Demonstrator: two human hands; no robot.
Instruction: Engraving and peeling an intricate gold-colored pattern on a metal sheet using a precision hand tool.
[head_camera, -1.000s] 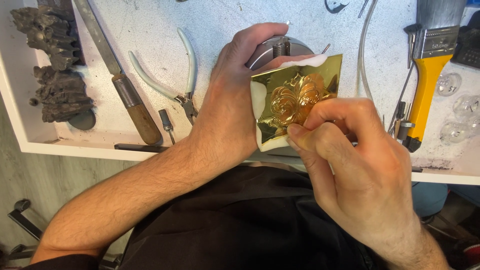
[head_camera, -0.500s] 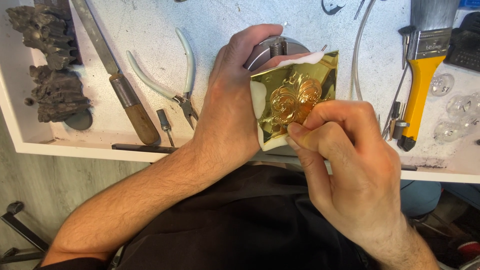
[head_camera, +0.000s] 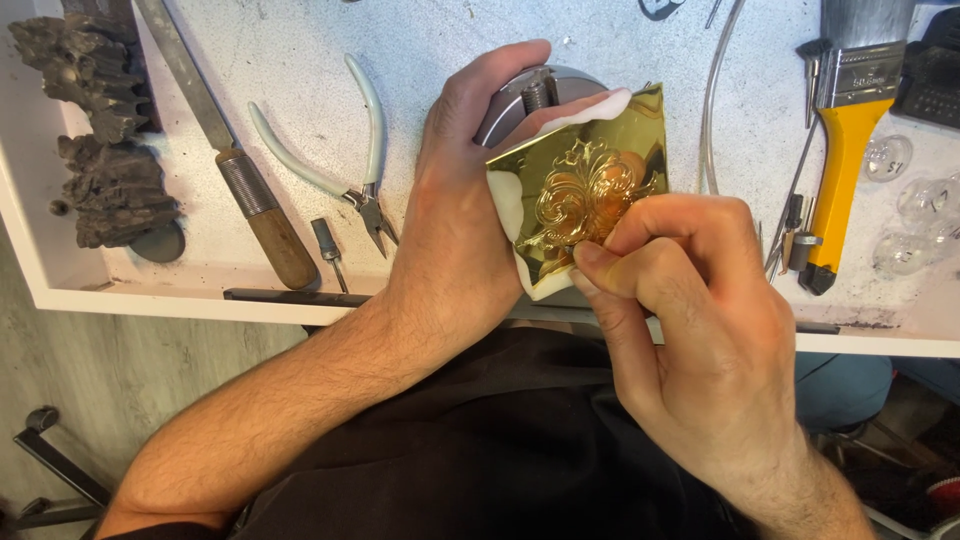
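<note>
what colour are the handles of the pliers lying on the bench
Pale mint green, on the small metal-jawed pliers left of the left hand; clearest in the head view.

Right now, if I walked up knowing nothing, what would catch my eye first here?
The shiny gold metal sheet with a raised scrolling ornament, at the middle of the white workbench. The left hand steadies it from the side while the right hand pinches at its lower edge. Next, the yellow-handled brush at the right, and the pale-handled pliers at the left.
</note>
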